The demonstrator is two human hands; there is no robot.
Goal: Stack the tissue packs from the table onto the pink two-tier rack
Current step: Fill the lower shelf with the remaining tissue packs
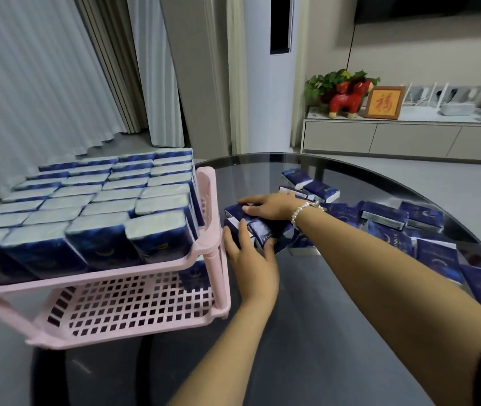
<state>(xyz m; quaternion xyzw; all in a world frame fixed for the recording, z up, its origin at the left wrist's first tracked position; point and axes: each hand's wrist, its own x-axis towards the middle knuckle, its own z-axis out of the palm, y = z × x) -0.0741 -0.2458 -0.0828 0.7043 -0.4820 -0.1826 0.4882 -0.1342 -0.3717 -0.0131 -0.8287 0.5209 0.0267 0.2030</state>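
The pink two-tier rack (210, 200) stands at the table's left edge. Its top tier is packed with several upright dark blue tissue packs (98, 206). The lower tier (134, 306) is mostly bare mesh, with one pack (194, 276) at its back right. Right beside the rack, my left hand (251, 265) and my right hand (271, 205) hold a small bunch of packs (265, 232) between them, the left hand gripping the near side, the right hand lying flat on top. More loose packs (426, 238) lie scattered on the table to the right.
The round dark glass table (306, 317) curves away on the right and far side. Behind it is a low white cabinet (409, 139) with a red figurine, a plant and a framed picture. Curtains hang behind the rack.
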